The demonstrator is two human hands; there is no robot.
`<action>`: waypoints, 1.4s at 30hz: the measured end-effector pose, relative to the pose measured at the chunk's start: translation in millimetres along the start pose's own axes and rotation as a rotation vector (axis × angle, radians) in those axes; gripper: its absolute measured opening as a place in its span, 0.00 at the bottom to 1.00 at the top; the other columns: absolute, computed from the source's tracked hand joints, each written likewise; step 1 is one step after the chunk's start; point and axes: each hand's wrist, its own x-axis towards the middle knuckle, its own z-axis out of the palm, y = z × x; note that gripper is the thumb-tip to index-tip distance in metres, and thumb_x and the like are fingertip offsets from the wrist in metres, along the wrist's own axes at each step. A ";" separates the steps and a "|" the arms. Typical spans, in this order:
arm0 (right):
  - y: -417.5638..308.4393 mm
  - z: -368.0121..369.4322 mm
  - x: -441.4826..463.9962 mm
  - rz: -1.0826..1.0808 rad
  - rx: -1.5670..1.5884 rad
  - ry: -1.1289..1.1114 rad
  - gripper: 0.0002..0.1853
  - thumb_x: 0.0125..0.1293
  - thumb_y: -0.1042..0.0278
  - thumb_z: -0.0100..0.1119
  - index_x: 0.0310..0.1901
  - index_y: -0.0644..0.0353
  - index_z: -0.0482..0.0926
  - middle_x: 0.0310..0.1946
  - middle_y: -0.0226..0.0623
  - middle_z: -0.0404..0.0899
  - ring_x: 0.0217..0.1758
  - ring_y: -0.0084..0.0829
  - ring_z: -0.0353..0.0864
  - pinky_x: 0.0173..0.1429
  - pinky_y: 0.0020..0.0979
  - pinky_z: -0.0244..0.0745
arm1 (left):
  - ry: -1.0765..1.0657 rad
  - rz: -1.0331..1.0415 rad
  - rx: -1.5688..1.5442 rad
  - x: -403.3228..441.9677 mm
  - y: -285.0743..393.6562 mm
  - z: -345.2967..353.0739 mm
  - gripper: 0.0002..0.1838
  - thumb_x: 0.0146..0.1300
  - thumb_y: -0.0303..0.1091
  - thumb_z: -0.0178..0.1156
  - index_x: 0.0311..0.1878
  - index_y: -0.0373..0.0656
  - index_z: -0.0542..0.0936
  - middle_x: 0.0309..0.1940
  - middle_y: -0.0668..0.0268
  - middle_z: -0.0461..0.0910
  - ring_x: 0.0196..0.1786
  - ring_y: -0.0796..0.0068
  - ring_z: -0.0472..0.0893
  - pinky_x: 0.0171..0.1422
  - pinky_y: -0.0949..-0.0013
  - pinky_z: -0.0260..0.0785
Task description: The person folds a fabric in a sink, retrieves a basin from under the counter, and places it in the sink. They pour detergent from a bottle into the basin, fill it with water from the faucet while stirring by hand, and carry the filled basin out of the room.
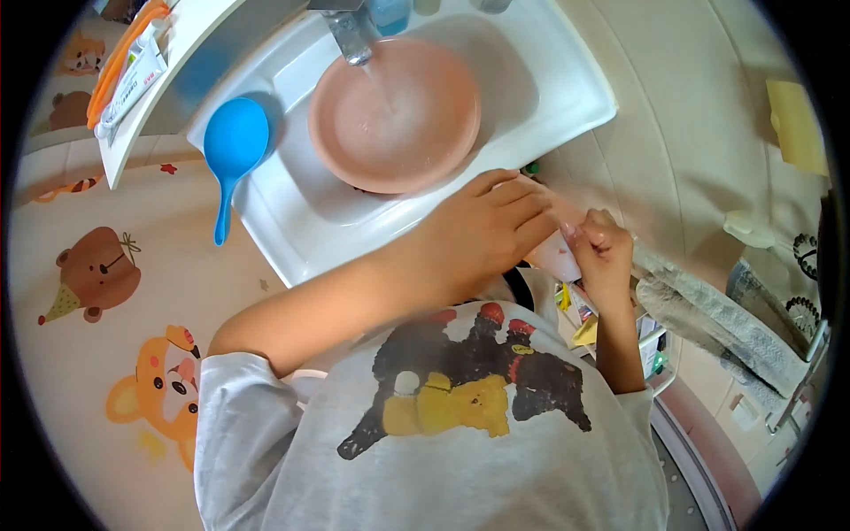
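My right hand [602,252] is closed, its fingers pinched against a pale pink and white item [555,258] to the right of the sink. Its kind is hard to tell, as both hands cover much of it. Across the front of the sink reaches my left hand [496,221], its bent fingers lying over the upper part of the same item. A pink basin [332,146] sits in the white sink [580,93], with water running into it from the metal tap [350,40].
A blue water dipper [236,133] rests on the sink's left edge. Upper left, a white shelf [190,44] holds a tube [133,84] and an orange object [124,57]. Grey towels [708,319] hang on a rack at the right. Bottles [390,13] stand behind the tap.
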 end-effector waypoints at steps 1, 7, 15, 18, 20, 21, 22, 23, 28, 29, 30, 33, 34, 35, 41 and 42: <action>4.6 0.7 -5.9 -0.051 -0.033 0.019 0.15 0.63 0.69 0.67 0.20 0.66 0.78 0.17 0.36 0.65 0.25 0.31 0.62 0.32 0.33 0.58 | -0.015 -0.096 0.037 1.6 5.3 3.2 0.17 0.47 0.30 0.65 0.43 0.37 0.79 0.43 0.58 0.77 0.49 0.58 0.77 0.57 0.61 0.70; 20.1 2.1 -37.0 -0.010 -0.070 0.076 0.16 0.61 0.71 0.67 0.19 0.66 0.75 0.17 0.38 0.63 0.26 0.34 0.63 0.31 0.35 0.57 | -0.268 -0.265 0.207 -7.0 13.0 33.9 0.16 0.44 0.32 0.68 0.37 0.40 0.77 0.35 0.62 0.73 0.40 0.63 0.74 0.45 0.69 0.70; 45.2 11.0 -68.1 0.044 -0.148 0.130 0.17 0.61 0.70 0.67 0.18 0.65 0.74 0.16 0.38 0.62 0.24 0.38 0.62 0.31 0.37 0.56 | -0.602 -0.362 0.183 1.4 29.9 54.5 0.16 0.49 0.33 0.65 0.40 0.36 0.76 0.38 0.61 0.75 0.46 0.65 0.75 0.49 0.68 0.71; 52.1 17.2 -75.6 0.069 -0.122 0.158 0.17 0.61 0.70 0.67 0.18 0.65 0.74 0.16 0.38 0.62 0.23 0.38 0.62 0.32 0.38 0.56 | -0.628 -0.145 0.258 0.3 25.6 71.3 0.16 0.52 0.35 0.65 0.42 0.37 0.76 0.39 0.61 0.75 0.46 0.63 0.76 0.49 0.64 0.72; 58.2 21.1 -80.5 0.098 -0.109 0.179 0.17 0.61 0.69 0.68 0.18 0.64 0.74 0.16 0.38 0.62 0.23 0.38 0.62 0.32 0.38 0.57 | -0.404 0.053 0.264 2.6 17.8 70.8 0.15 0.55 0.37 0.65 0.42 0.39 0.76 0.38 0.62 0.76 0.44 0.61 0.78 0.47 0.63 0.73; 61.9 23.3 -81.9 0.104 -0.105 0.187 0.17 0.61 0.69 0.68 0.18 0.64 0.74 0.16 0.38 0.62 0.23 0.38 0.62 0.32 0.38 0.57 | -0.347 0.057 0.254 3.0 17.4 72.3 0.15 0.56 0.39 0.65 0.42 0.40 0.76 0.38 0.62 0.77 0.43 0.61 0.80 0.46 0.62 0.74; 65.0 24.8 -82.4 0.109 -0.100 0.194 0.17 0.61 0.69 0.68 0.18 0.64 0.75 0.16 0.38 0.62 0.23 0.38 0.63 0.32 0.38 0.57 | -0.289 0.062 0.243 3.5 17.1 73.8 0.16 0.58 0.40 0.65 0.42 0.40 0.76 0.37 0.62 0.77 0.42 0.61 0.81 0.45 0.61 0.74; 67.6 25.4 -83.0 0.106 -0.116 0.200 0.16 0.60 0.68 0.68 0.19 0.64 0.76 0.16 0.38 0.63 0.23 0.38 0.64 0.33 0.38 0.58 | -0.383 -0.108 0.221 1.5 26.3 72.6 0.16 0.57 0.41 0.65 0.42 0.40 0.76 0.37 0.61 0.78 0.42 0.62 0.81 0.45 0.62 0.74; 74.8 36.0 -88.3 0.131 -0.063 0.274 0.13 0.59 0.69 0.68 0.20 0.63 0.78 0.18 0.37 0.65 0.25 0.37 0.65 0.36 0.37 0.61 | -0.505 -0.216 0.377 -7.7 26.4 91.3 0.17 0.55 0.45 0.68 0.32 0.44 0.74 0.29 0.64 0.77 0.36 0.66 0.81 0.40 0.64 0.73; 77.7 38.7 -89.2 0.154 -0.070 0.276 0.13 0.58 0.68 0.69 0.20 0.62 0.78 0.18 0.38 0.66 0.25 0.38 0.66 0.36 0.38 0.62 | -0.480 -0.196 0.374 -9.5 23.4 96.2 0.15 0.55 0.43 0.68 0.30 0.43 0.75 0.28 0.64 0.76 0.35 0.65 0.80 0.40 0.64 0.74; 80.4 40.3 -88.3 0.175 -0.077 0.281 0.13 0.57 0.67 0.69 0.19 0.61 0.78 0.18 0.38 0.66 0.24 0.40 0.67 0.36 0.39 0.63 | -0.497 -0.190 0.353 -10.1 20.2 99.7 0.14 0.56 0.41 0.68 0.31 0.43 0.75 0.29 0.63 0.76 0.36 0.65 0.80 0.41 0.64 0.74; 85.6 42.8 -87.1 0.132 -0.115 0.284 0.14 0.56 0.67 0.70 0.18 0.61 0.77 0.16 0.37 0.65 0.24 0.40 0.66 0.36 0.39 0.64 | -0.553 -0.174 0.299 -13.3 11.0 110.8 0.10 0.58 0.36 0.65 0.34 0.41 0.77 0.33 0.61 0.75 0.40 0.64 0.79 0.45 0.63 0.74; 88.9 44.9 -87.8 0.136 -0.107 0.285 0.14 0.55 0.67 0.70 0.17 0.61 0.77 0.15 0.37 0.65 0.23 0.40 0.66 0.36 0.39 0.64 | -0.574 -0.167 0.287 -15.4 7.2 116.1 0.09 0.59 0.35 0.64 0.36 0.41 0.77 0.34 0.60 0.75 0.41 0.64 0.78 0.46 0.63 0.74; 93.8 47.0 -88.3 0.145 -0.137 0.280 0.13 0.56 0.66 0.70 0.18 0.61 0.79 0.15 0.37 0.67 0.24 0.40 0.68 0.37 0.38 0.64 | -0.594 -0.161 0.276 -16.8 3.5 121.4 0.09 0.59 0.34 0.63 0.38 0.40 0.77 0.35 0.59 0.74 0.43 0.63 0.78 0.48 0.63 0.74; 136.9 56.4 -82.2 0.293 -0.161 0.262 0.14 0.56 0.60 0.68 0.26 0.65 0.83 0.19 0.44 0.73 0.28 0.46 0.74 0.39 0.41 0.70 | -0.384 -0.208 0.018 -30.1 -32.6 153.5 0.20 0.61 0.32 0.63 0.56 0.38 0.76 0.43 0.56 0.77 0.47 0.53 0.77 0.53 0.57 0.71; 152.2 62.5 -83.1 0.334 -0.196 0.266 0.15 0.56 0.59 0.68 0.27 0.66 0.83 0.20 0.45 0.74 0.29 0.48 0.75 0.39 0.42 0.71 | -0.372 -0.286 0.002 -31.7 -33.8 151.2 0.21 0.60 0.31 0.65 0.56 0.38 0.76 0.43 0.55 0.77 0.47 0.52 0.77 0.52 0.56 0.71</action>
